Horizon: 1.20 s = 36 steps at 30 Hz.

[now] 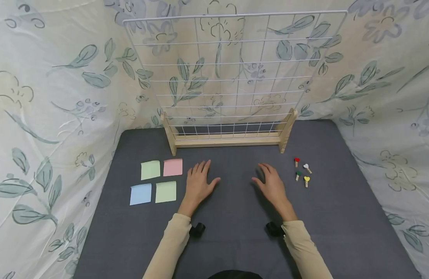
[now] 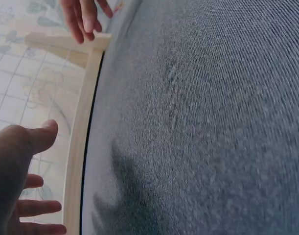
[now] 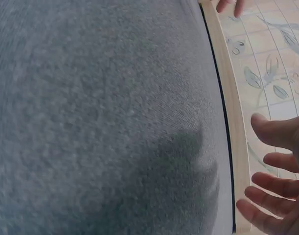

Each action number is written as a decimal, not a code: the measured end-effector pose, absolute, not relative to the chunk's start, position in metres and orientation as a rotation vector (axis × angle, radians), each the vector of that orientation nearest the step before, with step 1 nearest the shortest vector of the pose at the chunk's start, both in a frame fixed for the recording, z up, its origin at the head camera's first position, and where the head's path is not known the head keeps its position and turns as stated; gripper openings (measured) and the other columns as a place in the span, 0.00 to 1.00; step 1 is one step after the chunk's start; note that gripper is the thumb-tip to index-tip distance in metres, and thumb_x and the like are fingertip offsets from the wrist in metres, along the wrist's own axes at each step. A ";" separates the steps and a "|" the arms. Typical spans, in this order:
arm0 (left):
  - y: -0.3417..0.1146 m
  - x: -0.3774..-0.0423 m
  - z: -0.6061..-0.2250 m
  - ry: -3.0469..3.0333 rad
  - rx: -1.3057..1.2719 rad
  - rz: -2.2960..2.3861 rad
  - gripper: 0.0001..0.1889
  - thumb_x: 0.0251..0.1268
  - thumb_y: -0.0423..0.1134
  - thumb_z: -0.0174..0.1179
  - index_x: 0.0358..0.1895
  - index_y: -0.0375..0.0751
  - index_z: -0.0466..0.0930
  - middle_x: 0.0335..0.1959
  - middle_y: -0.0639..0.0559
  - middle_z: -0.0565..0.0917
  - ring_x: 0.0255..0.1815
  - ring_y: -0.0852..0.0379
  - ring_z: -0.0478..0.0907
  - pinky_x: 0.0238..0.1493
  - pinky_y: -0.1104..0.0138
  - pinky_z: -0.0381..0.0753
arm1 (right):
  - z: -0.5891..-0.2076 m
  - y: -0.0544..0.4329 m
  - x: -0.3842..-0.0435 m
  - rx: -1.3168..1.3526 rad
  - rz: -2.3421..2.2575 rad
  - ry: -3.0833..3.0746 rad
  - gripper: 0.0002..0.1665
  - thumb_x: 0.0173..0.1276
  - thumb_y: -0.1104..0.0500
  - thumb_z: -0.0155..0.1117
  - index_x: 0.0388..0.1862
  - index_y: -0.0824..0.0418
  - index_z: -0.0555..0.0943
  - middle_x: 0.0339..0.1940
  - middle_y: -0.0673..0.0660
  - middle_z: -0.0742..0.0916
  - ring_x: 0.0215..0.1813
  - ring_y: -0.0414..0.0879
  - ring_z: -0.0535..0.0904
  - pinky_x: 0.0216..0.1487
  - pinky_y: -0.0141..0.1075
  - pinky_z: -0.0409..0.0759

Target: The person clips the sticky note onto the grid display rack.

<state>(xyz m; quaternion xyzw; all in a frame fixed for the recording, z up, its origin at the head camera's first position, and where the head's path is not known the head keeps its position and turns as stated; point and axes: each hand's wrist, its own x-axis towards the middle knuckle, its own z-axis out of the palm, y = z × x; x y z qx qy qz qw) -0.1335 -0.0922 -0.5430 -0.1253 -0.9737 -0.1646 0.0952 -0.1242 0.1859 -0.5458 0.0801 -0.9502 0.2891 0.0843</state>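
Observation:
My left hand (image 1: 198,186) is over the grey cloth with fingers extended and thumb spread, holding nothing. Left of it lie sticky notes: a pink one (image 1: 173,167), a blue one (image 1: 140,194), an upper green one (image 1: 150,170) and a lower green one (image 1: 166,192). My right hand (image 1: 272,186) is also unfolded and holds nothing, its thumb apart from the fingers. To its right lie small clothespins with heart tops: red (image 1: 296,162), white (image 1: 307,168), green (image 1: 298,176) and yellow (image 1: 306,181). Both wrist views show the hands' spread fingers above the cloth.
Behind the hands stands a white wire grid (image 1: 237,81) in a wooden base (image 1: 228,142). Grey cloth (image 1: 232,221) covers the table. A floral curtain (image 1: 57,116) hangs around the back and sides. Dark wrist cameras sit under both sleeves.

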 end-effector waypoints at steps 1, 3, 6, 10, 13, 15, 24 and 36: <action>-0.093 -0.134 -0.544 -2.864 -0.378 -0.505 0.39 0.62 0.62 0.62 0.71 0.41 0.68 0.64 0.40 0.75 0.66 0.40 0.70 0.66 0.42 0.70 | -0.545 0.187 -0.124 0.223 0.884 -2.813 0.34 0.62 0.55 0.74 0.63 0.69 0.75 0.60 0.68 0.78 0.62 0.63 0.74 0.59 0.59 0.77; -0.095 -0.134 -0.547 -2.826 -0.393 -0.556 0.37 0.62 0.60 0.63 0.68 0.40 0.71 0.62 0.41 0.77 0.63 0.42 0.72 0.63 0.44 0.73 | -0.544 0.190 -0.125 0.197 0.940 -2.762 0.28 0.61 0.58 0.74 0.58 0.68 0.78 0.54 0.67 0.81 0.56 0.62 0.77 0.54 0.57 0.80; -0.098 -0.133 -0.550 -2.786 -0.403 -0.670 0.33 0.63 0.56 0.64 0.65 0.39 0.74 0.60 0.41 0.79 0.61 0.43 0.74 0.61 0.46 0.75 | -0.544 0.195 -0.125 0.169 1.009 -2.690 0.19 0.61 0.61 0.74 0.49 0.68 0.82 0.45 0.64 0.84 0.47 0.59 0.81 0.45 0.54 0.82; -0.103 -0.132 -0.550 -2.734 -0.374 -0.915 0.27 0.64 0.48 0.66 0.62 0.37 0.77 0.57 0.41 0.81 0.58 0.43 0.77 0.60 0.48 0.78 | -0.544 0.205 -0.125 0.129 1.063 -2.647 0.11 0.62 0.64 0.72 0.42 0.66 0.84 0.36 0.61 0.86 0.38 0.54 0.82 0.36 0.48 0.83; -0.108 -0.131 -0.548 -2.702 -0.322 -1.125 0.23 0.65 0.43 0.66 0.60 0.35 0.78 0.54 0.41 0.83 0.54 0.44 0.80 0.56 0.49 0.80 | -0.544 0.215 -0.126 0.070 1.054 -2.652 0.09 0.64 0.64 0.71 0.41 0.67 0.84 0.34 0.62 0.86 0.36 0.54 0.83 0.34 0.47 0.83; -0.111 -0.131 -0.547 -2.682 -0.286 -1.222 0.21 0.65 0.40 0.66 0.59 0.35 0.78 0.53 0.41 0.83 0.51 0.45 0.82 0.53 0.49 0.82 | -0.543 0.222 -0.126 0.019 1.046 -2.655 0.08 0.64 0.64 0.70 0.41 0.67 0.84 0.33 0.62 0.86 0.34 0.54 0.83 0.32 0.46 0.83; -0.131 -0.131 -0.542 -2.644 -0.145 -1.368 0.16 0.65 0.32 0.65 0.55 0.33 0.81 0.46 0.41 0.85 0.36 0.49 0.85 0.33 0.59 0.85 | -0.539 0.257 -0.122 -0.193 0.994 -2.645 0.09 0.66 0.61 0.70 0.41 0.65 0.86 0.32 0.61 0.87 0.32 0.54 0.84 0.22 0.30 0.74; -0.185 -0.129 -0.533 -2.590 0.102 -1.408 0.11 0.63 0.27 0.64 0.49 0.30 0.84 0.34 0.39 0.86 0.23 0.52 0.80 0.22 0.76 0.74 | -0.546 0.296 -0.110 -0.527 0.880 -2.582 0.10 0.67 0.58 0.69 0.41 0.65 0.87 0.33 0.64 0.88 0.34 0.59 0.84 0.29 0.47 0.78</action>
